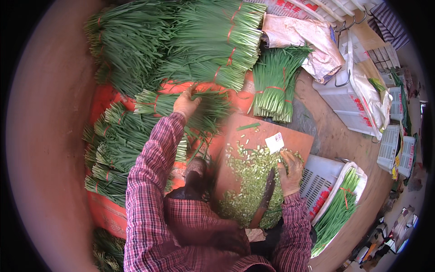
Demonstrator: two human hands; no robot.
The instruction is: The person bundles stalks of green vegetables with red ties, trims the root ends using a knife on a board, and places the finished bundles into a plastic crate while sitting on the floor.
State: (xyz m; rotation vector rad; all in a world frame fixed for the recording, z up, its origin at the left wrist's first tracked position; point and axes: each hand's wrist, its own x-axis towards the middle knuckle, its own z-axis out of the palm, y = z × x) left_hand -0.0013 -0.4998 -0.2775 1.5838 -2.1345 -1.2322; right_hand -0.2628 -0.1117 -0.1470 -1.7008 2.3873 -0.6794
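My left hand (186,102), in a thin glove, lies on a bundle of garlic chives (146,103) tied with red bands. Its leaf end is blurred, and the hand hides part of it, so I cannot tell whether my fingers grip it. My right hand (290,173), also gloved, rests over the right side of a brown board (295,134) with its fingers apart and nothing held. Chopped pale-green stem pieces (248,170) are strewn across the board. A knife (266,193) with a dark blade lies among them, left of that hand. Near my right fingertips is a white card (274,142) bearing print.
Large stacks of tied chives (207,40) lie at the back; more bundles (119,146) lie left on a red sheet (107,210). One upright bunch (272,86) stands behind the board. White plastic crates (321,176) stand to the right, one holding chives (340,207). My boot (196,168) is beside the board.
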